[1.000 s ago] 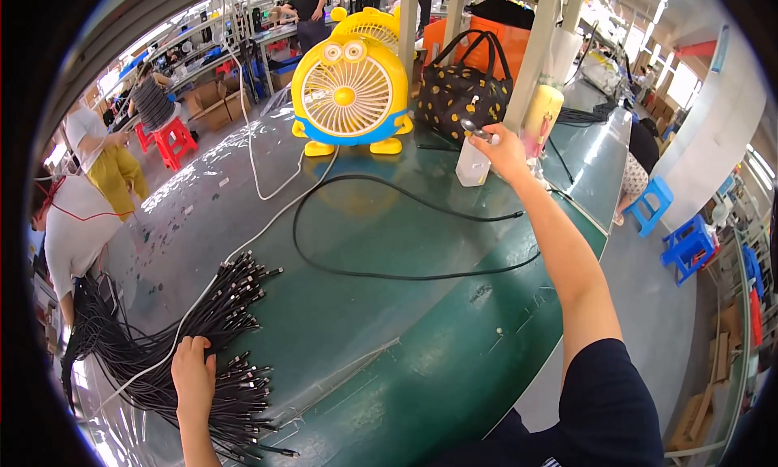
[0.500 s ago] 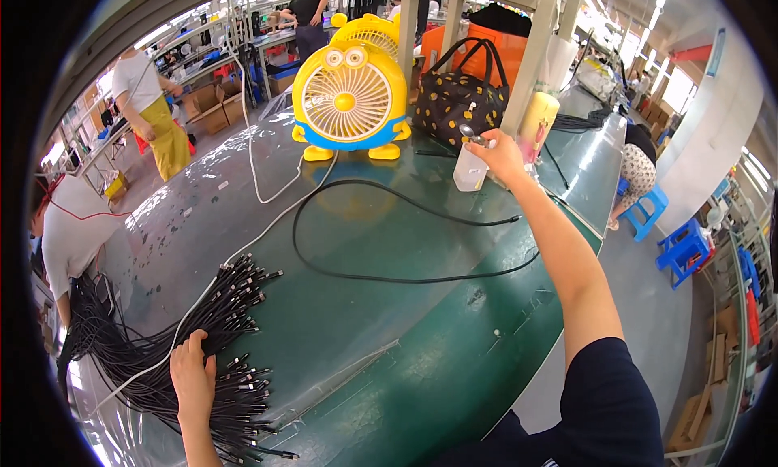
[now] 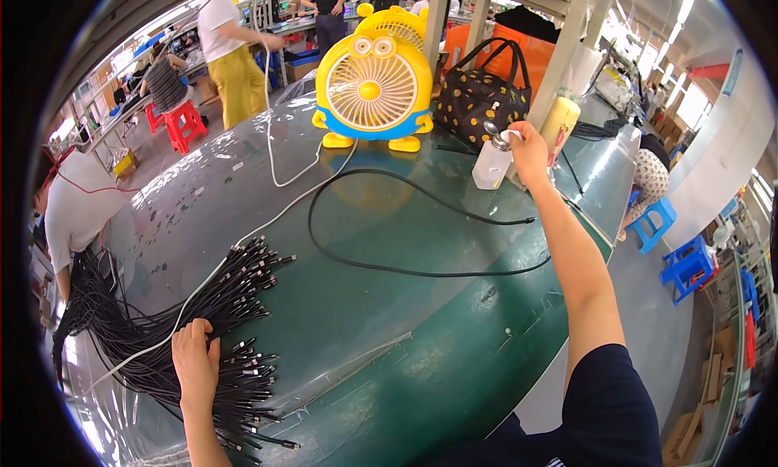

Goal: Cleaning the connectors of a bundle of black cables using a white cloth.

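A fanned bundle of black cables [image 3: 154,337] with metal plugs at its ends lies on the left of the table. My left hand [image 3: 195,362] rests on it, fingers bent over the strands and thumb apart. Farther off on the right, my right hand [image 3: 531,155] pinches a small white wad [image 3: 510,135], too small to make out as cloth or tissue. The wad is at the metal top of a translucent bottle [image 3: 491,169], which leans slightly. A single black cable [image 3: 389,266] loops across the middle of the table.
A yellow and blue cartoon fan [image 3: 373,90] stands at the back, beside a black patterned handbag [image 3: 485,94] and a yellow canister [image 3: 561,120]. A white cord [image 3: 279,210] crosses the table [image 3: 389,321]. At the left edge a co-worker in white [image 3: 81,200] reaches to the cables.
My right hand has shifted on the bottle's top, and a white wad now shows in its fingers. The bottle has tilted. My left hand stays on the cables. The background worker's arm has risen.
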The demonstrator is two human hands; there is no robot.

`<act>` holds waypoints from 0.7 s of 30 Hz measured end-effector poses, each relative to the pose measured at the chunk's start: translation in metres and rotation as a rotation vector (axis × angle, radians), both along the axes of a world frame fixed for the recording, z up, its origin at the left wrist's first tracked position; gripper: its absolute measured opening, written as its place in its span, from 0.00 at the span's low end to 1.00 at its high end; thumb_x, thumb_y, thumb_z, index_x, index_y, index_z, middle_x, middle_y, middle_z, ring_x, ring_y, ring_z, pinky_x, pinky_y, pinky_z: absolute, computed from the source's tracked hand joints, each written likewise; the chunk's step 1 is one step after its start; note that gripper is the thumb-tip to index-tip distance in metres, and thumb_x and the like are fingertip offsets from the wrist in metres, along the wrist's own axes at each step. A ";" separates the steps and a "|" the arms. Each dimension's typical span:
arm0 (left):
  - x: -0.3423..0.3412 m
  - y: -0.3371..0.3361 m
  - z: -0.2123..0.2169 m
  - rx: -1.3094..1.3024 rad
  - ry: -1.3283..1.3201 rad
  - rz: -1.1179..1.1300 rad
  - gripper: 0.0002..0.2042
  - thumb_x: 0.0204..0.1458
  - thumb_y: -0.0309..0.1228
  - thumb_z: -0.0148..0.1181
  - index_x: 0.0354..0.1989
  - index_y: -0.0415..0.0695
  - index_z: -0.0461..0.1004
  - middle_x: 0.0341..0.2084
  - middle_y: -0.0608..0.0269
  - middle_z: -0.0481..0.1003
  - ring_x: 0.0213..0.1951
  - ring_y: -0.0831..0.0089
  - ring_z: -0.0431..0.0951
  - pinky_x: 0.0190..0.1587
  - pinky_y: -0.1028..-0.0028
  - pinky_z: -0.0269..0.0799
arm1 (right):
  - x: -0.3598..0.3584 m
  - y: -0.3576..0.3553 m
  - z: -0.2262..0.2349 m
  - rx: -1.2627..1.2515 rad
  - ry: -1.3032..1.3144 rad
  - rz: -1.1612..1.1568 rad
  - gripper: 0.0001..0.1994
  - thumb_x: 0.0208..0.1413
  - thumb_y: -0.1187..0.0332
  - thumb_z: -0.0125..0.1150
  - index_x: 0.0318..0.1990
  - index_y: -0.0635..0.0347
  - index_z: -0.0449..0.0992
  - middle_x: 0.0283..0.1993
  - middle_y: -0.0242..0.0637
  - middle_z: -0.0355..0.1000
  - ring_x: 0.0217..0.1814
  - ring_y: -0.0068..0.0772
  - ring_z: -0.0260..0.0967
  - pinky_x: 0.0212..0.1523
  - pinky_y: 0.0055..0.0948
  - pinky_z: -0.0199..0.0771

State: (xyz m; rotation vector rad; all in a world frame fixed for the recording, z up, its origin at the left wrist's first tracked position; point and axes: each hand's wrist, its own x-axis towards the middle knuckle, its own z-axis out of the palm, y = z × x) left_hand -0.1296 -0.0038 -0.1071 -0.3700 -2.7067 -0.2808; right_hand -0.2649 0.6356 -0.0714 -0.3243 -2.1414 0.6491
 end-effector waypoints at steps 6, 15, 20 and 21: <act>-0.004 -0.003 -0.008 0.009 0.014 -0.007 0.10 0.41 0.19 0.61 0.31 0.42 0.67 0.25 0.60 0.67 0.32 0.61 0.68 0.39 0.64 0.63 | 0.012 -0.004 -0.010 0.505 0.103 -0.034 0.09 0.53 0.65 0.59 0.37 0.54 0.81 0.44 0.39 0.76 0.47 0.45 0.69 0.48 0.40 0.67; -0.001 -0.003 -0.009 0.048 -0.003 0.014 0.10 0.41 0.19 0.61 0.31 0.41 0.68 0.27 0.60 0.68 0.33 0.60 0.69 0.40 0.64 0.64 | 0.016 0.005 0.006 0.356 -0.040 0.058 0.09 0.50 0.69 0.62 0.39 0.55 0.82 0.37 0.36 0.73 0.41 0.38 0.70 0.41 0.36 0.69; -0.001 -0.003 -0.011 0.068 -0.006 0.011 0.09 0.41 0.18 0.60 0.31 0.40 0.68 0.28 0.59 0.69 0.34 0.59 0.69 0.39 0.63 0.65 | 0.000 0.015 0.028 -0.485 0.058 0.183 0.07 0.53 0.69 0.60 0.37 0.61 0.81 0.29 0.33 0.75 0.27 0.29 0.72 0.31 0.31 0.71; -0.001 -0.004 -0.012 0.085 -0.003 0.013 0.09 0.41 0.18 0.60 0.31 0.40 0.68 0.28 0.59 0.69 0.34 0.59 0.69 0.39 0.63 0.65 | -0.005 0.021 0.023 -0.390 0.059 0.185 0.08 0.53 0.68 0.60 0.38 0.61 0.81 0.28 0.33 0.75 0.27 0.29 0.72 0.31 0.30 0.71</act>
